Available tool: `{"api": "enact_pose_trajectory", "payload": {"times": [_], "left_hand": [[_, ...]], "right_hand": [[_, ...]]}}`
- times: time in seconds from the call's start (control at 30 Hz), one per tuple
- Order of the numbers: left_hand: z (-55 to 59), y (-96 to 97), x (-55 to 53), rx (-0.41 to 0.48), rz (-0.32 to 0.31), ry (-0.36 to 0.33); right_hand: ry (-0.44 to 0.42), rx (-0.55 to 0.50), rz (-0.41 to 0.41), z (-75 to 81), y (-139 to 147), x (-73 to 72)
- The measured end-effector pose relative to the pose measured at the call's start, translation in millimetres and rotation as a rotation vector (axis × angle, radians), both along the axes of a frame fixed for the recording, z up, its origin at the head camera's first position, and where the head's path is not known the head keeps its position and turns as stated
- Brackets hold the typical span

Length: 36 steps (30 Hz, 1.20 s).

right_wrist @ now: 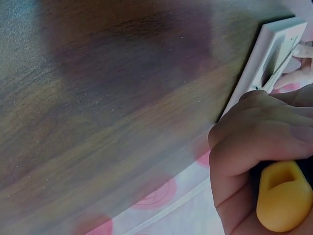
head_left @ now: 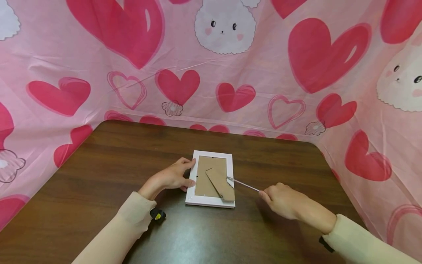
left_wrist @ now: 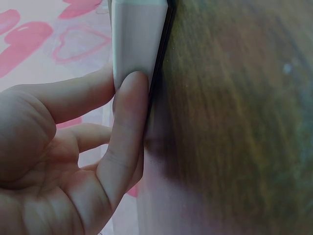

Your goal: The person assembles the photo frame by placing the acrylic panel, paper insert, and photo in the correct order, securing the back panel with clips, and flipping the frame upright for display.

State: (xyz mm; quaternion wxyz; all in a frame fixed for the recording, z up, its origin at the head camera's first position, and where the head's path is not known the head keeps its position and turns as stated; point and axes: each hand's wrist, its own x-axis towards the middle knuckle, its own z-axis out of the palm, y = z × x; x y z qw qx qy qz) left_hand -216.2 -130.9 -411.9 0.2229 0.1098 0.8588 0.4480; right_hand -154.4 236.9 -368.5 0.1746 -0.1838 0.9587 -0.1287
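A white picture frame (head_left: 190,200) lies back side up on the table, showing its brown backing board (head_left: 203,165). The cardboard stand flap (head_left: 227,192) slants over the lower right part, its edge crossing the white border. My left hand (head_left: 173,176) grips the frame's left side; in the left wrist view one finger (left_wrist: 131,107) presses the side wall. With my right hand (head_left: 285,200) I hold a screwdriver (head_left: 244,184) whose thin metal shaft reaches the frame's right inner edge, beside the flap. Its yellow handle end (right_wrist: 283,203) shows in the right wrist view; my fingers hide the rest of the handle.
The dark brown wooden table (head_left: 138,146) extends around the frame. Pink cloth with hearts (head_left: 178,86) hangs behind and along both sides. A black strap piece with a yellow mark (head_left: 158,215) sits at my left wrist.
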Motion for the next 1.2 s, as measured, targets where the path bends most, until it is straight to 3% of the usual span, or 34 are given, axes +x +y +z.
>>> {"api": "enact_pose_trajectory", "payload": {"times": [0.4,1.2], "left_hand": [[0.3,0.1,-0.1,-0.010,-0.003,0.007],[-0.5,0.1,1.3,0.000,-0.014,0.018]], "right_hand": [[0.030,0.008,0.059,-0.9,0.1,-2.6],[0.040,0.040,0.083,1.7,-2.6,-3.5]]}}
